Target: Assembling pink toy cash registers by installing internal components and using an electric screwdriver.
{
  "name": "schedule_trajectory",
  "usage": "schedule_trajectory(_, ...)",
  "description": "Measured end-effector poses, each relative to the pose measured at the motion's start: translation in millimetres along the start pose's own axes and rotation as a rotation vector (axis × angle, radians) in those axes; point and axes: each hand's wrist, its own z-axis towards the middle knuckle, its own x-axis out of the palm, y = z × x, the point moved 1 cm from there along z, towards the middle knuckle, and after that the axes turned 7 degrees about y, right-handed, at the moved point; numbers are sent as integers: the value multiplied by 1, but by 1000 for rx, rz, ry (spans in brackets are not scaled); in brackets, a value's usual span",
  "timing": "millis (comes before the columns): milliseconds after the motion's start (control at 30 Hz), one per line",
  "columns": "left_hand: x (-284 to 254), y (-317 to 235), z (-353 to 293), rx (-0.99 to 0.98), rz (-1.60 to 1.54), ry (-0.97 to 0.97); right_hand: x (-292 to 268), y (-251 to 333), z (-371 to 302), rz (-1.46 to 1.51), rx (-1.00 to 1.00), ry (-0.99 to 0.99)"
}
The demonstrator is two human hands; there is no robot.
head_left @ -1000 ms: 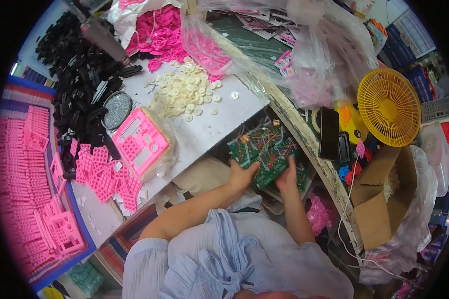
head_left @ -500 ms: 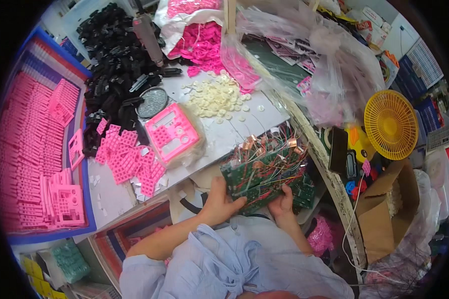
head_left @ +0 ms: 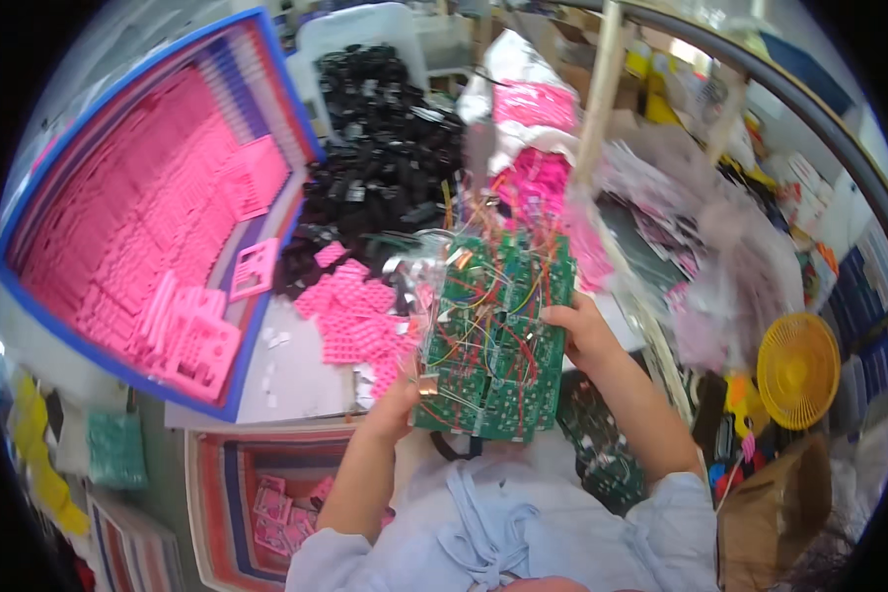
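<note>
Green circuit boards (head_left: pixel 511 397), mid-frame, probably stiff but fragile-wired, suit edge holds: left hand (head_left: pixel 396 406) and right hand (head_left: pixel 584 332), half-curled, grip there.

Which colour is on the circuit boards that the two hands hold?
The circuit boards are green, best seen in the head view.

White bench (head_left: pixel 316 388): pink keypad pieces (head_left: pixel 355 318) heaped near front edge; white scraps (head_left: pixel 277 338) toward front-left corner; black parts (head_left: pixel 375 197) piled toward far edge; blue-rimmed crate (head_left: pixel 293 91) along left edge.
</note>
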Motion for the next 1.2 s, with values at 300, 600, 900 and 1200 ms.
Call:
schedule_trajectory(300,-61,-36,-10,301,-177,-359,127,-6,114,-199,-128,300)
schedule_trajectory(600,-119,-109,38,270,239,-467,150,-18,220,-112,-7,314)
schedule_trajectory(900,-215,-131,120,352,548,-680,163,-26,320,-119,-111,190)
schedule_trajectory(1200,-232,-195,154,246,730,-761,181,-23,389,-143,-168,54)
